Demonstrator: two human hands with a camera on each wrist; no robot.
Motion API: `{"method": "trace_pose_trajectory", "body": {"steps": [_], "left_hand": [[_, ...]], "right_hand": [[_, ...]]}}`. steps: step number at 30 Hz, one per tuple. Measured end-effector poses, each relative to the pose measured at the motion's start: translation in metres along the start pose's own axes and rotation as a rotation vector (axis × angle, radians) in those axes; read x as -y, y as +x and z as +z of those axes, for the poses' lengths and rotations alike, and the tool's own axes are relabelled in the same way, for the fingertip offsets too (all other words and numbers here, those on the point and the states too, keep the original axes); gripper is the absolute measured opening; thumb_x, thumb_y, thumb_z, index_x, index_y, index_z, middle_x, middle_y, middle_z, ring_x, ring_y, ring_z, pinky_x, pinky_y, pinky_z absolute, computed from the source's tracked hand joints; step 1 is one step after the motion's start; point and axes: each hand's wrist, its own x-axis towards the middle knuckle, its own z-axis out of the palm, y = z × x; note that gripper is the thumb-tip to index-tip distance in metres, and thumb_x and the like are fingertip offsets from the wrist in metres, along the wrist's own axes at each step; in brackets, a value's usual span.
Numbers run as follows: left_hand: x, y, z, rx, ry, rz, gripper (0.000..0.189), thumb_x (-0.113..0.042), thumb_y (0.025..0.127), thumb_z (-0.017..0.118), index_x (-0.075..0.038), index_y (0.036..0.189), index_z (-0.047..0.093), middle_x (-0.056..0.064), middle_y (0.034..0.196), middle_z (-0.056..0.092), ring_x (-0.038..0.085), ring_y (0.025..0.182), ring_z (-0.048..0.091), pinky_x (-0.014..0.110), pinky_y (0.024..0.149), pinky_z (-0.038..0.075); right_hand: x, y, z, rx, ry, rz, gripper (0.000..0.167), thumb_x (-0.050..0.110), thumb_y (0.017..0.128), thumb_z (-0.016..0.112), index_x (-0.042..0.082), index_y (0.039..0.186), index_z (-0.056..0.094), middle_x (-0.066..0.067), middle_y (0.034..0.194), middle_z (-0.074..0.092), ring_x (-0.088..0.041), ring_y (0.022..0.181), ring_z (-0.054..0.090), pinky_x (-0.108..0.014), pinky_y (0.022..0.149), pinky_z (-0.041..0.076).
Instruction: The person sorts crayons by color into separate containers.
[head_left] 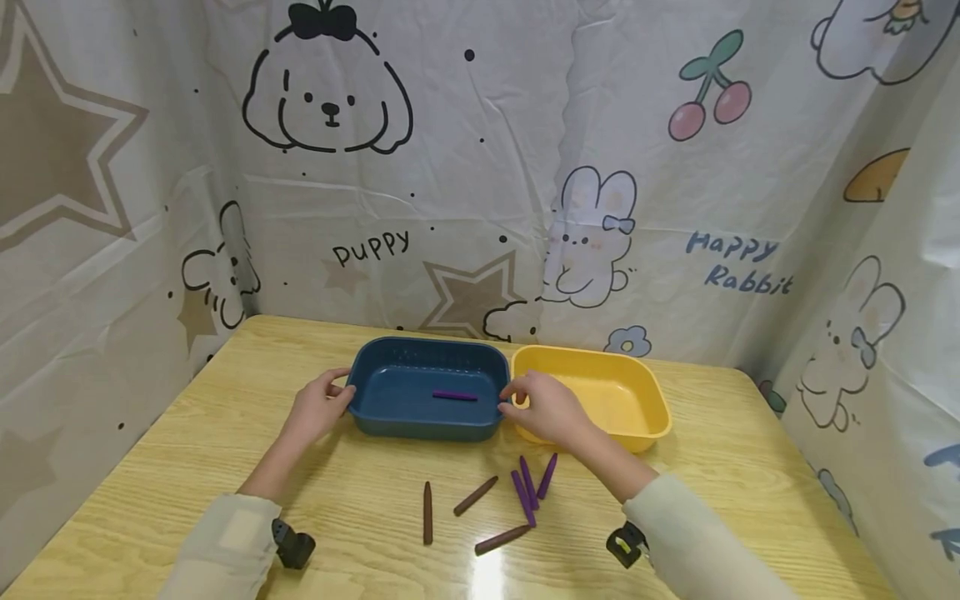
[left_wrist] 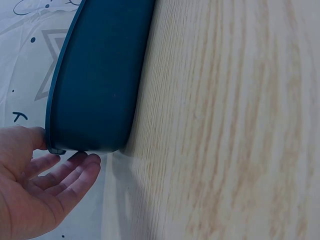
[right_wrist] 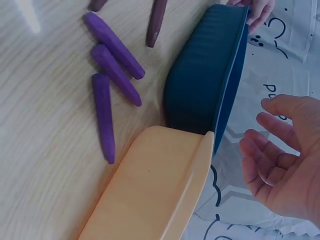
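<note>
A dark blue plastic basin (head_left: 429, 430) stands on the table with one purple crayon (head_left: 454, 396) lying inside. My left hand (head_left: 318, 408) holds the basin's left end, its thumb at the rim and its fingertips against the outer wall, as the left wrist view shows. Over the basin's right end is my right hand (head_left: 549, 408), fingers loosely bent with nothing between them. In the right wrist view this hand (right_wrist: 285, 150) appears apart from the rim. A yellow basin (head_left: 630, 400) sits beside the blue one, partly hidden behind the right hand and wrist.
In front of the basins lie three purple crayons (head_left: 546, 477) in a loose group. Three brown crayons (head_left: 427, 512) are spread nearby on the wooden table (head_left: 337, 517). A printed cloth (head_left: 465, 167) hangs behind the table and along its sides.
</note>
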Motion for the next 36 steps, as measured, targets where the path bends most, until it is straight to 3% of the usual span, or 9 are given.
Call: {"method": "trace_pose_trajectory", "body": {"steps": [8, 24, 36], "left_hand": [[0.0, 0.0, 0.0, 0.004, 0.0, -0.007, 0.044, -0.017, 0.096, 0.05, 0.002, 0.135, 0.044, 0.025, 0.103, 0.065, 0.025, 0.079, 0.065, 0.024, 0.062, 0.046], [0.0, -0.001, 0.001, 0.007, -0.001, -0.011, 0.044, -0.019, 0.097, 0.049, 0.001, 0.136, 0.043, 0.025, 0.104, 0.064, 0.026, 0.081, 0.065, 0.025, 0.063, 0.046], [0.001, 0.0, 0.002, 0.009, -0.014, -0.016, 0.045, -0.018, 0.096, 0.048, 0.002, 0.136, 0.043, 0.025, 0.104, 0.063, 0.029, 0.083, 0.065, 0.024, 0.063, 0.047]], "right_hand": [[-0.011, -0.018, 0.001, -0.004, 0.023, 0.033, 0.014, 0.025, 0.082, 0.071, 0.014, 0.09, 0.073, 0.0, 0.077, 0.06, -0.01, 0.062, 0.046, -0.024, 0.057, 0.039], [-0.037, -0.051, 0.007, -0.011, 0.06, 0.078, 0.009, 0.022, 0.083, 0.069, 0.015, 0.087, 0.073, 0.006, 0.074, 0.06, -0.006, 0.061, 0.047, -0.02, 0.056, 0.04], [-0.058, -0.069, 0.019, -0.008, 0.083, 0.158, 0.006, 0.021, 0.083, 0.07, 0.016, 0.084, 0.073, 0.008, 0.071, 0.061, -0.005, 0.065, 0.049, -0.021, 0.058, 0.039]]}}
